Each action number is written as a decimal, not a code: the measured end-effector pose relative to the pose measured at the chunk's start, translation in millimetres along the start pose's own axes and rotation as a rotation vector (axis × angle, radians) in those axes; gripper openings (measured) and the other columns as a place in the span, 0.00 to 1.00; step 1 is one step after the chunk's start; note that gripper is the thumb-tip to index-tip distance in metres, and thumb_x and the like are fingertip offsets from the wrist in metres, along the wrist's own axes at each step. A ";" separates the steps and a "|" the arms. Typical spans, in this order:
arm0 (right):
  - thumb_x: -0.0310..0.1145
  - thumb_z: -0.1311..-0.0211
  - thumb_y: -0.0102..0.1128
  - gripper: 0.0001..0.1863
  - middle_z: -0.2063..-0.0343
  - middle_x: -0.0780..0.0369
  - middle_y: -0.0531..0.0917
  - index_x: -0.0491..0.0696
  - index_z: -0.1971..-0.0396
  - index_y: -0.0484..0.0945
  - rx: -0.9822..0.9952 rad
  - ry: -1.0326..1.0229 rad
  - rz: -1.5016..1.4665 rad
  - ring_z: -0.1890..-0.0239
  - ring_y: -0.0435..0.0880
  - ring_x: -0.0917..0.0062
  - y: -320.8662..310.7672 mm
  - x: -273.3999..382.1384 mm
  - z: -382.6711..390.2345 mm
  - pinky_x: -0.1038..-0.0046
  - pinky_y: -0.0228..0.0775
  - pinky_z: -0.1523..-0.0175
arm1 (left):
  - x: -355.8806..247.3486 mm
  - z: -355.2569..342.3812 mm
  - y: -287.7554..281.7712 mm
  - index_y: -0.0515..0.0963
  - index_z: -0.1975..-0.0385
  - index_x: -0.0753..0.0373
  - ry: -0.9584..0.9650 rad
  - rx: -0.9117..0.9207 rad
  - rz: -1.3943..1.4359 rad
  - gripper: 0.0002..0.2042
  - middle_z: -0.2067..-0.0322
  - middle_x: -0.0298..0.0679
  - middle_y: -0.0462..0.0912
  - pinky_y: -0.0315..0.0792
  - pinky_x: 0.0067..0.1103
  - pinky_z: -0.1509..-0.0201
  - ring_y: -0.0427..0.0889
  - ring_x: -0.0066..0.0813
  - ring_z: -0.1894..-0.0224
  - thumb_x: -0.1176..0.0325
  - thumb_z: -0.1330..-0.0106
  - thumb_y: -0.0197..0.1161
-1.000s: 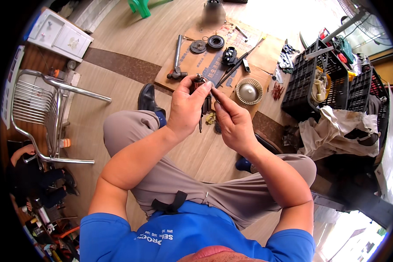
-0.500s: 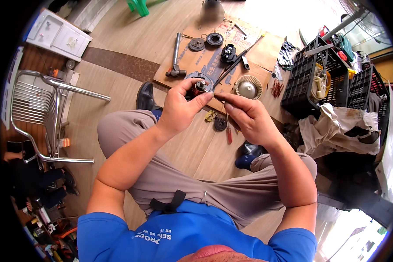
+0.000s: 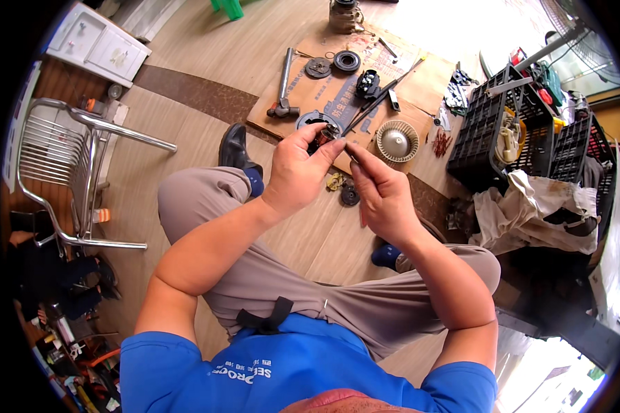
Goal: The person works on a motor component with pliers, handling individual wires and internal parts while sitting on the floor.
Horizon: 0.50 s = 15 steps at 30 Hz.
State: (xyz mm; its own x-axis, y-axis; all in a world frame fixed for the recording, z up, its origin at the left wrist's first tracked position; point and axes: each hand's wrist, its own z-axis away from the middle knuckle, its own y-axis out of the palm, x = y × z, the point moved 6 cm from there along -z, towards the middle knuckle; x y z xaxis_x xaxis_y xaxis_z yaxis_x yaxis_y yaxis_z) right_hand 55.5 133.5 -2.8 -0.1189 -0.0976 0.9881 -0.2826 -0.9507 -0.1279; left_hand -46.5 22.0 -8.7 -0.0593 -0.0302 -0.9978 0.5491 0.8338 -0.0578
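Note:
My left hand [image 3: 296, 172] grips a small dark, copper-coloured motor part [image 3: 326, 135] with its fingers and thumb. My right hand [image 3: 382, 193] is closed on a thin dark tool [image 3: 351, 151], whose tip is at the part beside my left thumb. Behind them, on a cardboard sheet [image 3: 430, 93], a grey round housing [image 3: 311, 118] is partly covered by my left fingers. A hammer [image 3: 286, 72], dark discs [image 3: 346, 61], a black fitting [image 3: 368, 84], long dark rods and a white blower wheel [image 3: 397, 142] lie around them.
Black plastic crates [image 3: 479, 138] of parts and a crumpled cloth [image 3: 537, 213] stand at the right, near a fan [image 3: 558, 17]. At the left are a steel-framed chair [image 3: 69, 151] and a white cabinet [image 3: 96, 45]. Another person [image 3: 48, 268] in dark clothes is low at the far left.
The held part has shifted slightly right and turned, its long shaft no longer hanging in view. My right hand moved right, then partly back, and now largely covers a red-handled tool on the floor.

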 end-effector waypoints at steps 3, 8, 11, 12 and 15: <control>0.28 0.30 0.54 0.16 0.66 0.49 0.84 0.43 0.44 0.75 -0.082 -0.178 0.077 0.66 0.83 0.79 1.9 9.2 -4.0 0.78 0.73 0.58 | 2.6 0.2 2.4 0.78 0.62 0.69 -0.032 -0.031 0.088 0.11 0.75 0.29 0.77 0.67 0.16 0.69 0.70 0.13 0.72 0.65 0.32 0.63; 0.28 0.31 0.55 0.17 0.71 0.49 0.82 0.43 0.44 0.74 -0.022 -0.064 0.087 0.69 0.83 0.77 -1.7 7.3 -5.1 0.76 0.74 0.59 | 3.8 -0.3 0.1 0.77 0.61 0.69 -0.046 -0.007 0.004 0.12 0.73 0.31 0.78 0.68 0.17 0.67 0.70 0.14 0.70 0.64 0.31 0.63; 0.28 0.31 0.54 0.17 0.73 0.50 0.82 0.44 0.44 0.74 0.073 -0.008 0.135 0.71 0.84 0.72 -10.9 10.8 -4.1 0.73 0.74 0.61 | 0.6 0.0 -2.0 0.77 0.58 0.68 0.043 0.010 -0.035 0.12 0.72 0.33 0.79 0.70 0.18 0.65 0.72 0.16 0.70 0.65 0.33 0.64; 0.28 0.31 0.54 0.17 0.73 0.50 0.81 0.45 0.44 0.74 0.123 -0.033 0.178 0.71 0.84 0.68 -12.8 15.7 -3.5 0.71 0.74 0.62 | 0.5 1.1 -4.1 0.77 0.58 0.68 0.041 0.012 -0.038 0.12 0.72 0.33 0.79 0.70 0.18 0.65 0.72 0.16 0.70 0.65 0.33 0.64; 0.30 0.32 0.54 0.09 0.76 0.51 0.79 0.42 0.56 0.75 0.148 -0.097 0.337 0.74 0.81 0.59 -25.4 30.4 -6.5 0.66 0.72 0.65 | 1.1 2.9 -12.2 0.76 0.55 0.68 0.040 0.035 -0.084 0.14 0.70 0.34 0.80 0.72 0.19 0.62 0.74 0.18 0.68 0.66 0.34 0.66</control>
State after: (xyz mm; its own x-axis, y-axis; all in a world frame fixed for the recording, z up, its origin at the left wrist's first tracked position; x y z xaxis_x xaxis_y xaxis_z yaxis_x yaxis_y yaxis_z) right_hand 53.0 156.6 30.0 -0.0894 -0.4331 0.8969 -0.1014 -0.8919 -0.4408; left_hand -50.8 10.2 -9.2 -0.1392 -0.0766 -0.9873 0.5695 0.8094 -0.1431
